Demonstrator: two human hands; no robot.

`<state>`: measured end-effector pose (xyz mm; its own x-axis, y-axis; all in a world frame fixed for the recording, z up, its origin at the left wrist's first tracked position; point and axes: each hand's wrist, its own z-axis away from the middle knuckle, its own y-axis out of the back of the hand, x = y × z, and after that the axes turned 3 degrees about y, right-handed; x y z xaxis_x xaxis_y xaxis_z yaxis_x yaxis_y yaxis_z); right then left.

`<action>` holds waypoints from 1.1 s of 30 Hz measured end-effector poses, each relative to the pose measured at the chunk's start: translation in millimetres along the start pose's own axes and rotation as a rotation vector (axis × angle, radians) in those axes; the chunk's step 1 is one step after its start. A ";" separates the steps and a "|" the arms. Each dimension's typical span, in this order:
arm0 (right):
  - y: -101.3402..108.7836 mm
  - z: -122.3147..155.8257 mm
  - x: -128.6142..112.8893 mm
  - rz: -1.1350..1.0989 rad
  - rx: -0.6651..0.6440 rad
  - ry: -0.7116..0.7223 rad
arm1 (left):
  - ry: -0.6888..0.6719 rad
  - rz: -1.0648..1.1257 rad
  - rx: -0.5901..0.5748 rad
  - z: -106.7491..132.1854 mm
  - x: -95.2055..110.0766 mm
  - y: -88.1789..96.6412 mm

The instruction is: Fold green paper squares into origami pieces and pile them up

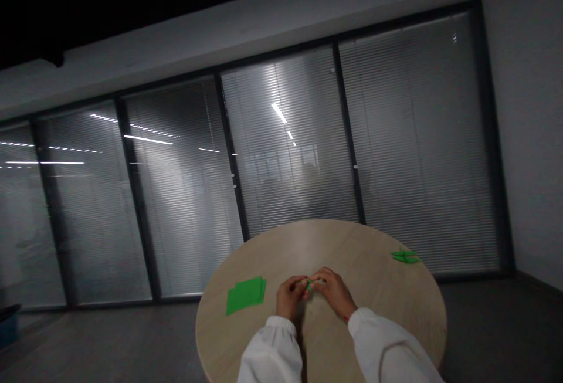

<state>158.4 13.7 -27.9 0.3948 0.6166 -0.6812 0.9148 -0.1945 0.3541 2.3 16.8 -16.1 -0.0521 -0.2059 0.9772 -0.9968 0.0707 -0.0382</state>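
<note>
Between the fingertips of both hands, just above the round wooden table [325, 242], is a small piece of green paper [309, 284], mostly covered by the fingers. My left hand [291, 297] pinches it from the left side. From the right, my right hand [333, 291] grips the same paper with thumb and fingers. How the paper is folded cannot be made out. Left of my hands lie several flat green paper sheets [245, 295], loosely stacked. A folded green paper shape with pointed ends [404, 256] rests near the table's far right edge.
A glass partition with blinds [290, 148] and dark frames stands behind the table. On the right is a plain wall [528, 136]. A blue bin [7, 327] sits on the floor at the far left.
</note>
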 end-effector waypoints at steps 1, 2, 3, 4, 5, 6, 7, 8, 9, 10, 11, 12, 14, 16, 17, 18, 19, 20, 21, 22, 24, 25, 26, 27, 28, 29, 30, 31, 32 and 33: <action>0.2 -0.3 0.4 -0.002 0.000 -0.012 | -0.008 -0.009 0.000 0.2 0.3 -0.7; 0.5 -0.5 0.6 -0.007 0.004 -0.023 | -0.020 -0.023 -0.001 0.4 0.4 -1.3; 0.8 -0.8 0.7 -0.015 0.010 -0.032 | -0.034 -0.041 -0.003 0.6 0.3 -1.8; 1.0 -0.9 0.9 -0.026 0.012 -0.035 | -0.047 -0.062 -0.004 0.8 0.1 -2.1; 1.1 -1.1 1.1 -0.037 0.015 -0.037 | -0.057 -0.085 -0.005 1.0 -0.2 -2.2; 1.2 -1.1 1.3 -0.044 0.015 -0.037 | -0.064 -0.111 -0.003 1.2 -0.7 -2.1; 1.1 -1.0 1.7 -0.047 0.011 -0.034 | -0.070 -0.139 -0.001 1.3 -1.3 -1.8; 1.0 -0.9 2.1 -0.046 0.007 -0.030 | -0.077 -0.170 0.004 1.4 -1.9 -1.4; 0.8 -0.8 2.4 -0.043 0.006 -0.026 | -0.082 -0.202 0.010 1.3 -2.4 -0.9; 0.6 -0.5 2.7 -0.040 0.009 -0.022 | -0.088 -0.235 0.020 1.3 -2.8 -0.4; 0.3 -0.3 2.8 -0.040 0.010 -0.016 | -0.101 -0.266 0.034 1.3 -2.8 0.1; 0.2 -0.1 2.7 -0.042 0.010 -0.009 | -0.128 -0.297 0.056 1.5 -2.5 0.6; 0.1 0.4 2.1 -0.046 0.007 -0.003 | -0.224 -0.359 0.107 2.4 -0.7 1.1; 0.3 0.8 1.2 -0.043 0.001 -0.005 | -0.325 -0.411 0.143 4.1 2.5 1.2; 0.5 0.9 0.8 -0.041 0.000 -0.005 | -0.353 -0.428 0.148 5.1 4.2 1.1; 0.7 1.1 0.4 -0.038 -0.003 -0.004 | -0.362 -0.434 0.152 5.9 5.8 1.0; 0.9 1.3 0.2 -0.035 -0.005 0.000 | -0.362 -0.436 0.152 6.5 7.0 1.0; 1.1 1.4 0.0 -0.030 -0.007 0.007 | -0.358 -0.433 0.159 6.8 7.8 1.0; 1.2 1.5 -0.1 -0.024 -0.007 0.014 | -0.351 -0.430 0.168 6.7 8.1 1.2; 1.3 1.6 -0.2 -0.014 -0.008 0.019 | -0.342 -0.430 0.178 6.3 8.1 1.6; 1.5 1.7 -1.0 0.010 -0.011 0.030 | -0.320 -0.434 0.203 4.9 7.3 2.6; 1.7 1.9 -1.8 0.022 -0.015 0.040 | -0.310 -0.438 0.214 4.1 6.8 3.1; 1.9 2.1 -3.0 0.036 -0.019 0.052 | -0.302 -0.440 0.221 3.6 6.6 3.5; 2.3 2.4 -4.5 0.049 -0.022 0.064 | -0.296 -0.442 0.223 3.2 6.7 3.8; 2.6 2.7 -6.4 0.062 -0.022 0.076 | -0.293 -0.442 0.226 3.2 7.0 3.9; 3.1 3.1 -8.4 0.073 -0.020 0.086 | -0.291 -0.441 0.228 3.5 7.7 3.8; 3.4 3.4 -10.5 0.084 -0.017 0.093 | -0.290 -0.443 0.229 4.1 8.7 3.6; 3.7 3.7 -12.5 0.092 -0.015 0.100 | -0.287 -0.447 0.229 4.8 9.9 3.3; 3.9 3.8 -14.2 0.098 -0.015 0.106 | -0.280 -0.454 0.229 5.6 11.0 3.0; 3.9 3.8 -15.5 0.103 -0.015 0.112 | -0.271 -0.462 0.229 6.4 12.1 2.8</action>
<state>156.2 0.5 -18.4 0.4735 0.6756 -0.5651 0.8683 -0.2503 0.4283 -1.5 8.3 -5.7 0.4079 -0.4093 0.8162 -0.9059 -0.2928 0.3059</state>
